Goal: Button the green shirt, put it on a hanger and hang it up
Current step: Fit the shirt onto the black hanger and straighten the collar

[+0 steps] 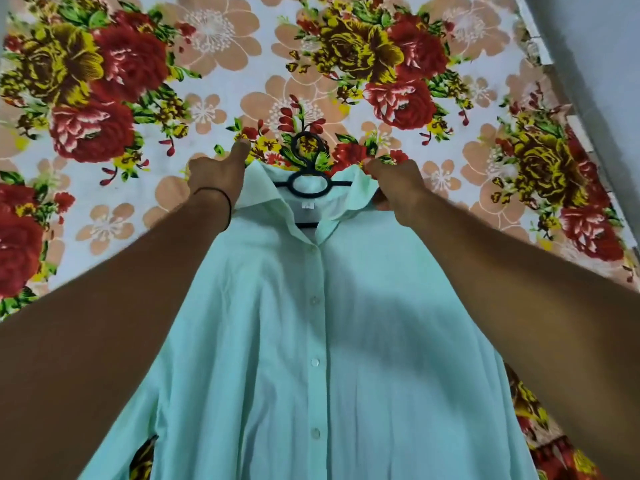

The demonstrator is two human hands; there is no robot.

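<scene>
Between the two hands: black hanger (308, 183) inside the collar of the green shirt (329, 341), front buttoned. Left hand (216, 174) grips the shoulder cloth, thumb out; right hand (394, 188) pinches the collar. Underneath: floral sheet (225, 64).

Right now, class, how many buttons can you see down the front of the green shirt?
4, in a line down the green shirt front: top button just below the collar, second button, third button, lowest button. More may lie below the frame.

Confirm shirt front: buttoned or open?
Buttoned. The shirt front lies closed, buttons fastened down it; only the collar spreads, over the hanger.
</scene>
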